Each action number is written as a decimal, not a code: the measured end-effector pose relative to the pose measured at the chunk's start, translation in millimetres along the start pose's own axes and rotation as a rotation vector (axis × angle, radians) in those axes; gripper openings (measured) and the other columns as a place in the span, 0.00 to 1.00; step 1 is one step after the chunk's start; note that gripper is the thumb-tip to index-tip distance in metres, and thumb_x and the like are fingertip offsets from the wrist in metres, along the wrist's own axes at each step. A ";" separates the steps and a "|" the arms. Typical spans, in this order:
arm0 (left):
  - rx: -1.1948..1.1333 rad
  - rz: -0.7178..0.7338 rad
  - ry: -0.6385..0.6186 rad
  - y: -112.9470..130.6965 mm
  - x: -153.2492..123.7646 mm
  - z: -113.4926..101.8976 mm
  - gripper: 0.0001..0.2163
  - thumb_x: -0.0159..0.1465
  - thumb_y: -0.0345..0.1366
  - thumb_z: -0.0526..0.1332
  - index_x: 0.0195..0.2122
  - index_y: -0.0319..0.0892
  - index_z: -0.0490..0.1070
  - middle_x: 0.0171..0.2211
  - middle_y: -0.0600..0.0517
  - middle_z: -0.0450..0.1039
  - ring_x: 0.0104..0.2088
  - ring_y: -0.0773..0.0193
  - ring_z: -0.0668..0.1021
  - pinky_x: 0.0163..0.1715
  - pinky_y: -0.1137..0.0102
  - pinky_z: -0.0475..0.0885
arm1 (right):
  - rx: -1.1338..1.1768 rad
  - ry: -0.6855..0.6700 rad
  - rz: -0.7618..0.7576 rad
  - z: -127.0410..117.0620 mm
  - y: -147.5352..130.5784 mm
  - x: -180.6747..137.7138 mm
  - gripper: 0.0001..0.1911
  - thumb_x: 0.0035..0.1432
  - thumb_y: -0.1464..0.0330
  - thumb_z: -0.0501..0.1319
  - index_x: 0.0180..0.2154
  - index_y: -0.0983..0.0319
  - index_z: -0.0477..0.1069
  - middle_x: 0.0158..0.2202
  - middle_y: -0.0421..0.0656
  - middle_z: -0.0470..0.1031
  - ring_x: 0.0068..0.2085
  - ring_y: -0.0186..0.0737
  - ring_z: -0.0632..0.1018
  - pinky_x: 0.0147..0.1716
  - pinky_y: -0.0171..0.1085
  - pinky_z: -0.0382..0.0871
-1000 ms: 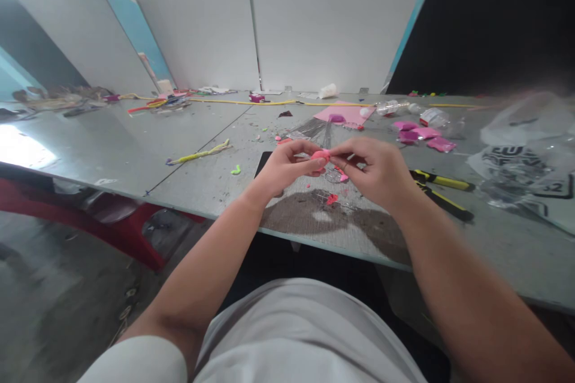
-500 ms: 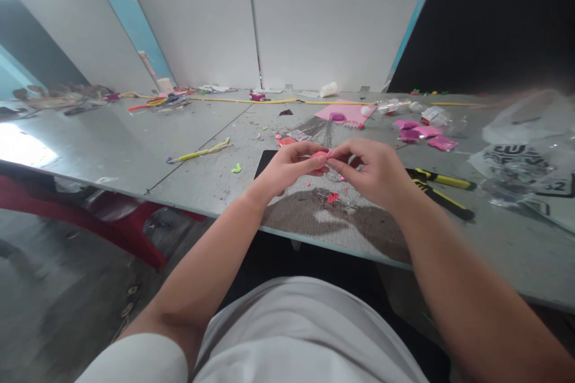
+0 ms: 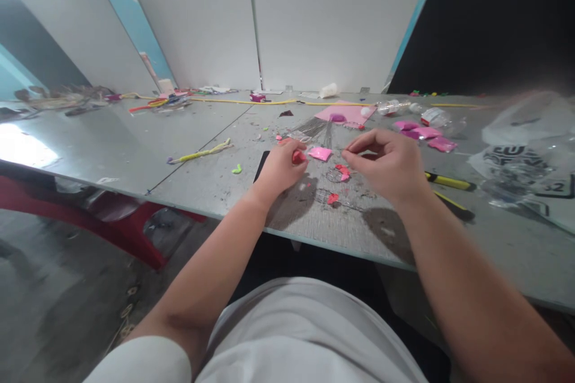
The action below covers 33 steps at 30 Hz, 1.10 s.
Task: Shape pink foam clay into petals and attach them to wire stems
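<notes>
My left hand [image 3: 284, 166] is closed around a small red packet [image 3: 298, 157], its fingers curled near the table; part of the packet is hidden. A shiny pink packet, apparently modelling clay [image 3: 320, 154], lies flat on the table just right of that hand. My right hand [image 3: 390, 161] hovers to the right, thumb and index finger brought together in a pinch; anything between the tips is too small to make out. Below and between the hands lies a thin wire ring [image 3: 335, 175] with red and pink clay bits [image 3: 344, 172]. Nearer the edge is another red piece [image 3: 332, 198] on wire.
Yellow-and-black handled pliers [image 3: 451, 182] lie partly behind my right wrist. Further right stands a clear plastic bag [image 3: 516, 155]. Pink packets [image 3: 424, 131], plastic bottles [image 3: 442, 118] and a pink sheet [image 3: 345, 111] lie behind. A twisted yellow strand [image 3: 202, 151] rests left.
My hands have moved apart. The pink packet they held together now lies on the table. My left hand has closed on the red packet, and my right hand has drawn right.
</notes>
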<state>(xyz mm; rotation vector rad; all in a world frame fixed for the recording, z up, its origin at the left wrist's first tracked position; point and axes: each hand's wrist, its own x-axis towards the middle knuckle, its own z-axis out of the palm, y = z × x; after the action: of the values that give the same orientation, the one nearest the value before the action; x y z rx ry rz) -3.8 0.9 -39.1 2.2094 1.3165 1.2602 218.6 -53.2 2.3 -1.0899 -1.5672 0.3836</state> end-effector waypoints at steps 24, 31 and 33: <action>0.041 0.026 0.026 -6.4 7.3 2.5 0.07 0.65 0.37 0.65 0.38 0.42 0.82 0.40 0.46 0.81 0.43 0.58 0.80 0.50 0.61 0.73 | -0.066 -0.081 -0.083 1.3 8.2 0.0 0.09 0.65 0.67 0.65 0.44 0.57 0.83 0.35 0.43 0.86 0.34 0.42 0.85 0.33 0.40 0.79; -0.694 -0.096 -0.304 19.8 -1.7 -7.0 0.12 0.63 0.44 0.69 0.33 0.39 0.78 0.25 0.54 0.72 0.24 0.72 0.70 0.25 0.73 0.64 | -0.111 -0.145 -0.304 11.6 -1.5 -13.2 0.06 0.60 0.69 0.70 0.40 0.57 0.85 0.36 0.42 0.87 0.32 0.42 0.84 0.32 0.39 0.77; -0.807 -0.161 -0.346 22.2 -3.4 -7.6 0.12 0.61 0.42 0.70 0.29 0.38 0.75 0.22 0.55 0.69 0.22 0.74 0.66 0.22 0.74 0.58 | -0.133 -0.165 -0.389 12.8 -2.9 -14.6 0.06 0.62 0.67 0.69 0.41 0.55 0.85 0.37 0.42 0.87 0.33 0.43 0.84 0.33 0.41 0.77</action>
<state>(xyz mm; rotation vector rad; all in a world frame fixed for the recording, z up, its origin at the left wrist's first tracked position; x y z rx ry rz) 2.3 -15.4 -23.0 1.6044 0.6602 1.0299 205.0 -62.5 -8.3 -0.8407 -1.9280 0.1081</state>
